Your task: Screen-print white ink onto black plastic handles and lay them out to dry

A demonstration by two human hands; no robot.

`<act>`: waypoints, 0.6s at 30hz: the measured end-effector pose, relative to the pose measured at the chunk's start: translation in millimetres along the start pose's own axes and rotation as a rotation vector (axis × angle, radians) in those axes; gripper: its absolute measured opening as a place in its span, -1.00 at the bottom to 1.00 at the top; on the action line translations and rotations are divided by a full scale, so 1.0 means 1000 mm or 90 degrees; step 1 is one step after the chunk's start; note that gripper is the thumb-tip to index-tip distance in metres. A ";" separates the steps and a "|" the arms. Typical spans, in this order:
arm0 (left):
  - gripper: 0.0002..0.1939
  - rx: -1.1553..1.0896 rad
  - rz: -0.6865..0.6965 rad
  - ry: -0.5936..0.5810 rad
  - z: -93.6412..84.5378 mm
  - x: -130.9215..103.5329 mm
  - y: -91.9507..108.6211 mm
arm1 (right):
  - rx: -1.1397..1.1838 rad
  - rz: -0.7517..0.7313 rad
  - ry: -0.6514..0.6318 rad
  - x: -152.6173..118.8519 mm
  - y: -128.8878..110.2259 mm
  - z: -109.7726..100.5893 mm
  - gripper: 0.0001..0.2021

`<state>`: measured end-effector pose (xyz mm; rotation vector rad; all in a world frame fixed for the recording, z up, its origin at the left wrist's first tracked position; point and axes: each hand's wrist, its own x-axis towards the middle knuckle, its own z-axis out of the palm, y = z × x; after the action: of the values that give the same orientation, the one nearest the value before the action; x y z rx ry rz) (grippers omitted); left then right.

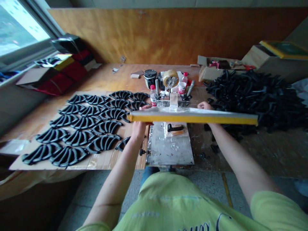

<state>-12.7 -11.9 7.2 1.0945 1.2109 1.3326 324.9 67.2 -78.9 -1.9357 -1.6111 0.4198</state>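
A screen printing frame [192, 119] with a yellow near side is raised over the metal base plate [170, 147], seen almost edge-on. My left hand [141, 123] grips its near side toward the left end, fingers above and thumb below. My right hand [204, 105] shows just beyond the frame with curled fingers; the frame crosses in front of my right wrist, and what the fingers hold is hidden. Below the frame, one black curved handle-like part [175, 128] lies on the plate. A pale block [173, 101] stands at the clamps behind the frame.
Rows of black curved parts [79, 136] lie on cardboard at the left. A large heap of similar black parts [255, 96] is at the right. Behind the plate stand a tape roll [170, 79], a black tub [150, 78] and red-capped bottles [153, 95]. Boxes line the back corners.
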 end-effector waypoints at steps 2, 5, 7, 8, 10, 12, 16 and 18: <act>-0.37 -0.034 -0.012 0.012 0.009 0.012 0.001 | -0.010 -0.035 -0.061 -0.027 0.010 0.018 -0.77; -0.37 -0.078 -0.031 0.074 0.018 0.005 -0.014 | -0.040 -0.222 -0.185 -0.070 0.002 0.046 -0.63; -0.38 -0.086 -0.124 0.051 0.024 -0.016 -0.035 | -0.081 -0.303 -0.204 -0.094 -0.013 0.056 -0.68; -0.38 -0.079 -0.204 0.004 0.028 -0.029 -0.048 | -0.094 -0.314 -0.191 -0.105 -0.023 0.059 -0.75; -0.35 -0.073 -0.368 -0.099 0.035 -0.056 -0.072 | -0.092 -0.324 -0.148 -0.127 -0.045 0.060 -0.85; -0.36 -0.093 -0.454 -0.121 0.038 -0.078 -0.092 | -0.064 -0.394 -0.143 -0.147 -0.065 0.062 -0.85; -0.44 -0.071 -0.444 -0.022 0.006 -0.094 -0.111 | -0.023 -0.489 -0.221 -0.146 -0.057 0.060 -0.75; -0.42 0.004 -0.413 0.072 -0.034 -0.096 -0.115 | -0.080 -0.344 -0.180 -0.120 -0.016 0.048 -0.64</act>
<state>-26.0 -109.8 -110.5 0.5511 1.4884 0.8895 258.1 -35.8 -120.6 -1.4797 -2.3004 0.3837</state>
